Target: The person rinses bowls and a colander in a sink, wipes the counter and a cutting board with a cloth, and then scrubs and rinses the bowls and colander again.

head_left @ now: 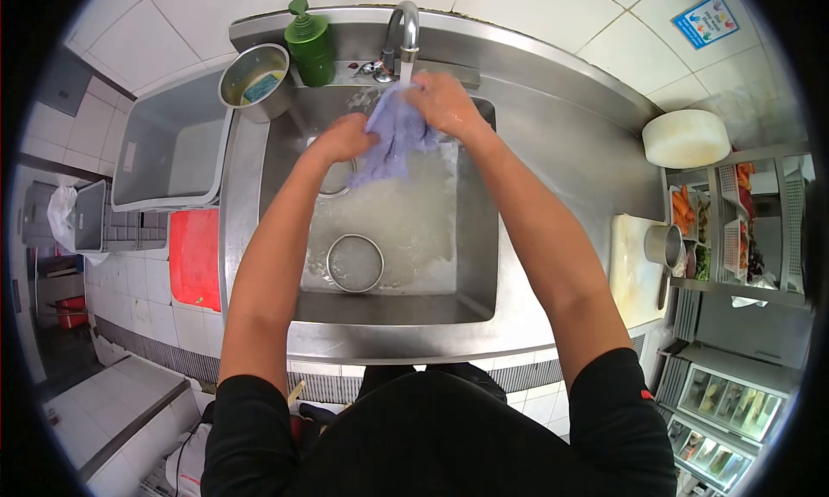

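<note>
A wet purple cloth (393, 141) hangs between my two hands, under the water running from the curved faucet (407, 31). My left hand (344, 139) is closed on the cloth's left edge. Higher up, close to the stream, my right hand (446, 104) grips its upper right part. Below them the steel sink (477, 264) holds cloudy, sudsy water. A round metal ring or bowl (355, 264) sits in that water near the front. Another round metal piece (335, 183) shows partly behind my left wrist.
A green pump bottle (311, 48) and a metal pot (256, 87) with sponges stand at the back left, beside a grey plastic tub (171, 156). On the right are a cutting board (635, 268), a small metal pot (663, 245) and a thick white round block (686, 139).
</note>
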